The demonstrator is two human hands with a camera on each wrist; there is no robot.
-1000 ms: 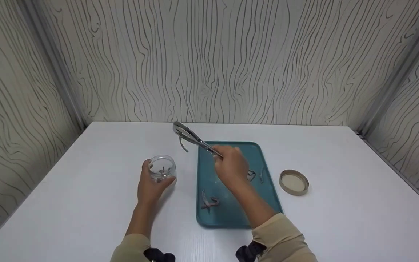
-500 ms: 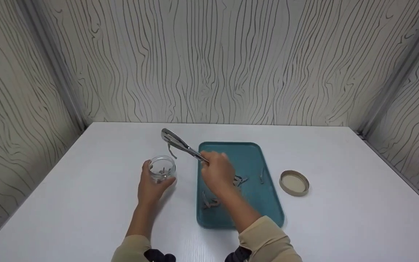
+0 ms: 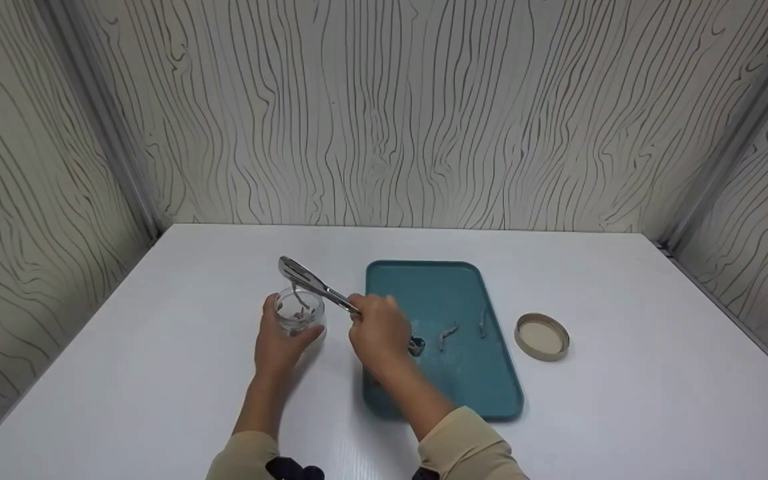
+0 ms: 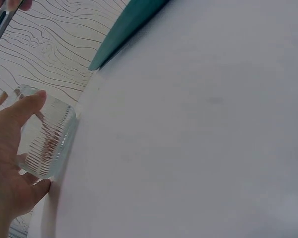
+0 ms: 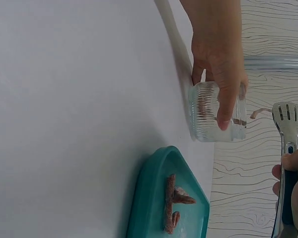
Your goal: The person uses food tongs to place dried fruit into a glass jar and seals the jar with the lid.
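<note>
Head view: a person's left hand [image 3: 279, 350] curls around a small clear glass jar [image 3: 299, 325], thumb on the near side and fingers on the far side. The round mouth faces up, and small brownish pieces [image 3: 300, 314] show inside. The right hand [image 3: 381, 333] wraps firmly around silvery metal tongs [image 3: 319, 285], whose slotted head reaches over the jar. A thin, slightly bent strip [image 3: 299, 297] hangs from the head. To the right, a teal tray [image 3: 424, 287] with rounded corners carries more strips [image 3: 447, 335], greyish brown and crooked, some hidden behind the right arm. A shallow tan lid [image 3: 542, 337] lies beyond it on the white table [image 3: 157, 347].

Left wrist view: the jar's glass is smooth near the mouth and finely ribbed lower down, with reddish-brown pieces behind the ribs. The hanging strip is just above the opening; only part of the tongs shows.

Right wrist view: the tongs have a dark blue handle inlay, gripped between thumb and curled fingers. The strip looks pale pinkish brown, its free end near the jar's mouth. Those on the tray are redder and rough-skinned.
</note>
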